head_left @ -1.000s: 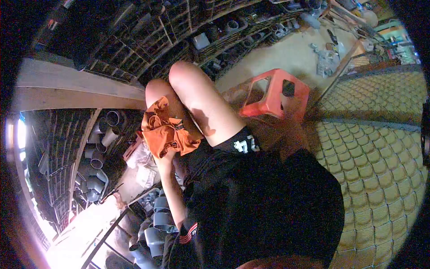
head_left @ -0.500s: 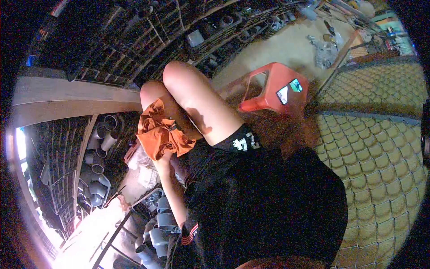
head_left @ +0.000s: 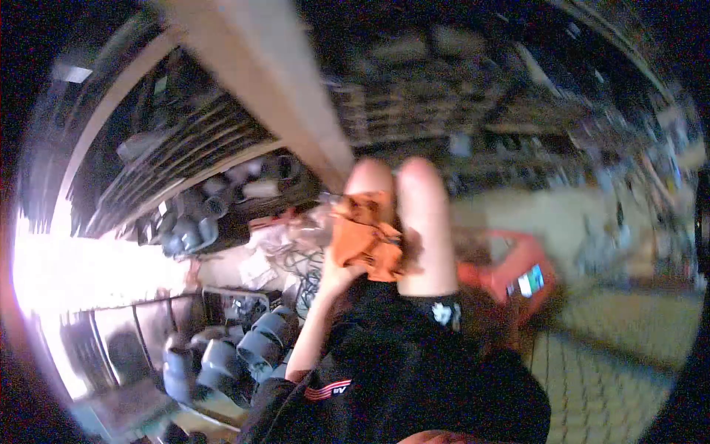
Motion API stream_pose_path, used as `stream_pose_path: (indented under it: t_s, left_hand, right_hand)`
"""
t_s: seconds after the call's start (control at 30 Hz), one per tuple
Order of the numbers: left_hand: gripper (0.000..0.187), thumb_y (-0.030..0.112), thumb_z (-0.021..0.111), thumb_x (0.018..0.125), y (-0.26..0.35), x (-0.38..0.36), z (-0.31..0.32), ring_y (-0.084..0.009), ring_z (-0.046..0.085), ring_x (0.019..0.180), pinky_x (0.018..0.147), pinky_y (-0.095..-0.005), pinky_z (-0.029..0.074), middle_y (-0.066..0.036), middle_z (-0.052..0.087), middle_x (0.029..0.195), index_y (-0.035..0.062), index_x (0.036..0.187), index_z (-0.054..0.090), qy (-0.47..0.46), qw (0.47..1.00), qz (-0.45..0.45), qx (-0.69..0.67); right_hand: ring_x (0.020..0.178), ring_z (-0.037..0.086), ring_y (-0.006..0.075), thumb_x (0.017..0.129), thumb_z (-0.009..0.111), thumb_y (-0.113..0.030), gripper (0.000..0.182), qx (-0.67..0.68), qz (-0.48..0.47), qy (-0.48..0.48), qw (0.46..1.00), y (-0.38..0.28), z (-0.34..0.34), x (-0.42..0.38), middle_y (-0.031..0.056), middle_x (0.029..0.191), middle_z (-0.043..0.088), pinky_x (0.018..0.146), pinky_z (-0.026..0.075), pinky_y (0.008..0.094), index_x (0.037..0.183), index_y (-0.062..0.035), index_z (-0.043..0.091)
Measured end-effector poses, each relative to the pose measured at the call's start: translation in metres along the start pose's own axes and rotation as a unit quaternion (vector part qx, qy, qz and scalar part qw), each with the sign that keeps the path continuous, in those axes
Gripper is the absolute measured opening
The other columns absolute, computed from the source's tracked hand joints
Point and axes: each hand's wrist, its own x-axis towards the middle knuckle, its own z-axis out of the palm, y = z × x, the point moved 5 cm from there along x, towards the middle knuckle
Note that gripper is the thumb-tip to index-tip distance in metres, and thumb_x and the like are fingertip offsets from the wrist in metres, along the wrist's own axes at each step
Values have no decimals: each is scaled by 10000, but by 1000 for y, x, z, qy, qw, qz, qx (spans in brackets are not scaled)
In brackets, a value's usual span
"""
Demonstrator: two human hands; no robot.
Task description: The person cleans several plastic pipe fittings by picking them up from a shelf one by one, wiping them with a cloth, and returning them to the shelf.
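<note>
A crumpled orange cloth (head_left: 367,240) lies bunched over the upper part of my lap. My left hand (head_left: 346,272) grips its lower edge, with most of the fingers hidden in the folds. Both bare knees are drawn together beyond the cloth, above black shorts (head_left: 441,313). I cannot see my right hand anywhere in view.
Right of my legs is a red plastic stool (head_left: 510,260) with a lit phone (head_left: 530,282) on it. A wooden post (head_left: 274,81) rises beyond my knees. Grey pipe fittings (head_left: 222,362) stand at lower left, and loaded racks (head_left: 229,118) line the wall.
The whole view has swung toward the left, so my lap, the cloth and the stool appear farther right. My left hand still holds the cloth.
</note>
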Motion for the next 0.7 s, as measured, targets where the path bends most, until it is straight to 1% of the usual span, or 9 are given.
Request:
stream_pose_path:
  t_s: [0.07,0.13,0.17,0.27,0.4,0.5,0.57,0.63,0.7]
  left_hand:
    - [506,88,729,611,-14,5,-3,-136,612,894,834,-298,483,-73,659,942,-25,1077,568,-8,999,5,-31]
    - [503,106,727,619,-7,10,-6,-135,617,878,824,-293,483,-77,668,932,-28,1079,572,-21,999,34,-10]
    - [474,115,725,631,-11,12,-8,-131,617,878,815,-286,481,-82,671,939,-29,1060,586,-30,999,41,0]
    - [437,104,728,656,-5,10,-9,-93,588,937,852,-279,459,-37,669,984,-17,1059,611,-49,998,30,-19]
    - [424,101,716,650,-13,10,-8,-100,593,894,835,-267,457,-41,667,966,-20,1042,609,-48,999,16,12]
    - [424,90,703,647,0,8,-9,-103,592,884,827,-265,456,-43,664,956,-20,1044,603,-44,998,7,36]
    - [423,84,696,646,-8,10,-7,-105,594,884,826,-266,458,-44,663,954,-19,1044,598,-43,999,2,-2]
    - [427,77,695,641,-12,12,-6,-109,595,890,829,-272,460,-40,660,960,-17,1045,592,-44,999,-7,-17]
    - [428,78,701,642,-7,9,-5,-111,594,894,832,-275,459,-40,659,962,-15,1046,592,-43,998,-21,-28]
  right_hand:
    - [1022,540,292,767,647,-341,611,-2,-13,-5,1000,-9,-6,-3,131,1216,510,860,460,387,1254,-30,450]
    - [1025,538,292,774,641,-344,614,2,-19,-5,1000,-10,-9,-2,129,1223,505,861,459,385,1265,-33,444]
    - [1027,537,292,777,638,-345,616,0,-19,-4,1000,-13,-8,-3,128,1227,503,862,459,384,1270,-34,441]
    - [1031,534,292,787,629,-350,620,17,-30,-3,999,-14,-12,-1,126,1238,497,864,459,382,1286,-39,432]
    - [1038,531,292,801,616,-356,626,92,-70,-6,993,-21,-30,3,123,1253,488,867,458,379,1308,-45,420]
    - [1042,528,291,811,607,-361,631,219,-149,-12,964,-39,-54,4,120,1265,482,869,458,377,1324,-50,412]
    - [1045,526,291,818,601,-364,634,325,-220,-22,919,-60,-75,3,119,1272,477,870,458,375,1334,-53,406]
    - [1048,525,291,825,595,-367,637,380,-274,-34,883,-87,-94,4,117,1280,473,872,458,374,1345,-56,400]
    - [1052,523,291,832,589,-371,640,395,-294,-43,869,-114,-108,10,115,1288,469,873,457,372,1355,-59,394]
